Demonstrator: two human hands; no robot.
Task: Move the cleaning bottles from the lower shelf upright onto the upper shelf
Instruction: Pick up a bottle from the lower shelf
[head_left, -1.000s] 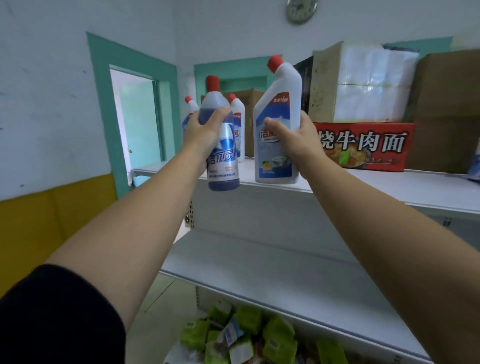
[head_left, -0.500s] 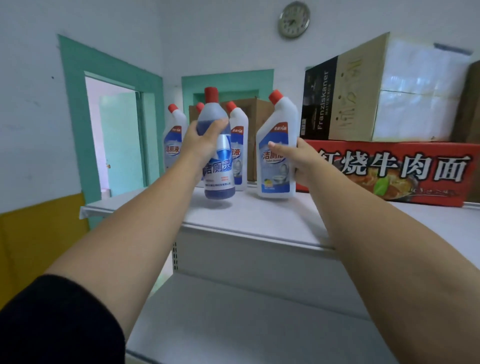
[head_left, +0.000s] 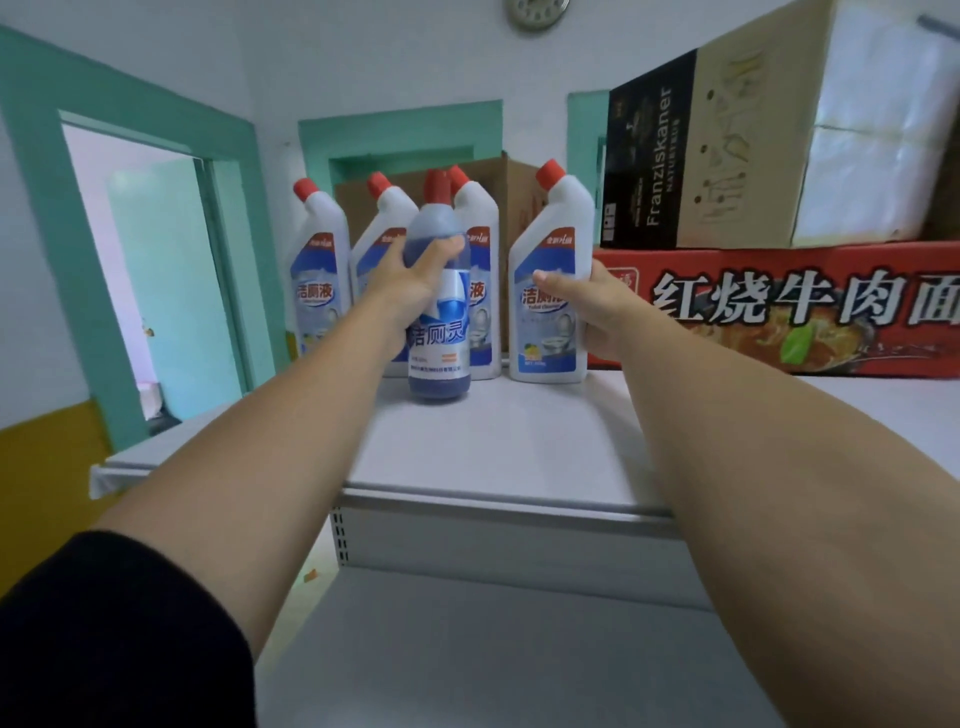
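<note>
My left hand (head_left: 415, 280) wraps the blue bottle (head_left: 439, 353) and my right hand (head_left: 597, 306) the white bottle (head_left: 545, 228), gripped mid-body to stand upright on the upper shelf (head_left: 519, 452) beside the other bottles (head_left: 317, 291).

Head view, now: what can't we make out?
Head view:
- Right hand grip: fingers hidden behind the white bottle.
- Second bottle from left: label mostly hidden by left hand and blue bottle.
- Clock: cut off by top edge.
- Red box: cut off by right edge.
</note>
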